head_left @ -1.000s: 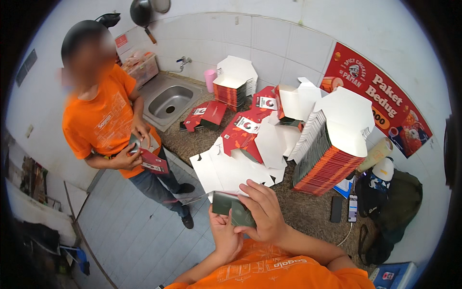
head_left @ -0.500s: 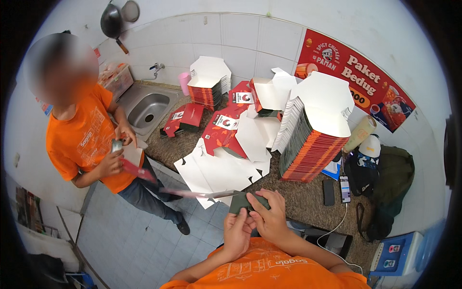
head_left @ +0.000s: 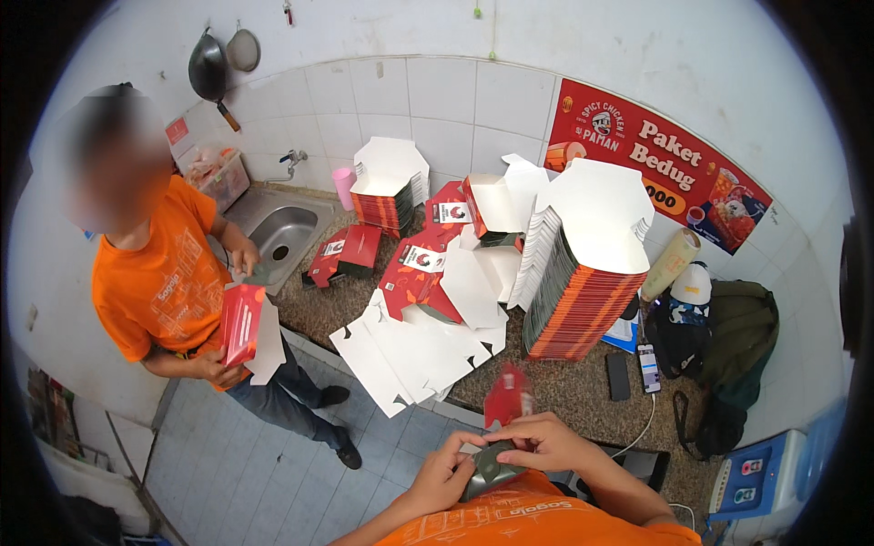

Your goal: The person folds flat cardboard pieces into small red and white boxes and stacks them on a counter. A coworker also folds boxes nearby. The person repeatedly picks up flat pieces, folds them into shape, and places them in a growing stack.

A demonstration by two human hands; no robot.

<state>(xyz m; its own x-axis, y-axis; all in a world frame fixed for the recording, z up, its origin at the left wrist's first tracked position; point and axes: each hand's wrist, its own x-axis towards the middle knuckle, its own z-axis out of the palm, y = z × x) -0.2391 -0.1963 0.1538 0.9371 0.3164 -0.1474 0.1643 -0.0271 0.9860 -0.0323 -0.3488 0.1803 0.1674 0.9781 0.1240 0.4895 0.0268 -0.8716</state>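
Close to my body I hold a partly folded cardboard box (head_left: pixel 492 471), dark green on the side near me, with a blurred red flap standing up beyond my fingers. My left hand (head_left: pixel 444 475) is closed on its left edge, thumb and fingers pinching the card. From the right, my right hand (head_left: pixel 539 443) grips the top edge, its fingers bent over the green panel. Flat white box blanks (head_left: pixel 414 350) lie on the counter ahead, some hanging over its edge. Red printed blanks (head_left: pixel 414 273) lie behind them.
A co-worker (head_left: pixel 168 282) in orange stands at left, holding a red and white box (head_left: pixel 248 323). Tall stacked boxes (head_left: pixel 587 309) and a shorter stack (head_left: pixel 382 207) stand on the counter (head_left: pixel 314 287). A sink (head_left: pixel 287 238) is at back left; phones (head_left: pixel 618 377) and a backpack (head_left: pixel 742 332) are at right.
The box in my hands has come closer to my body and turned; its red part now points away from me. The co-worker's box has swung upright. My view has shifted slightly.
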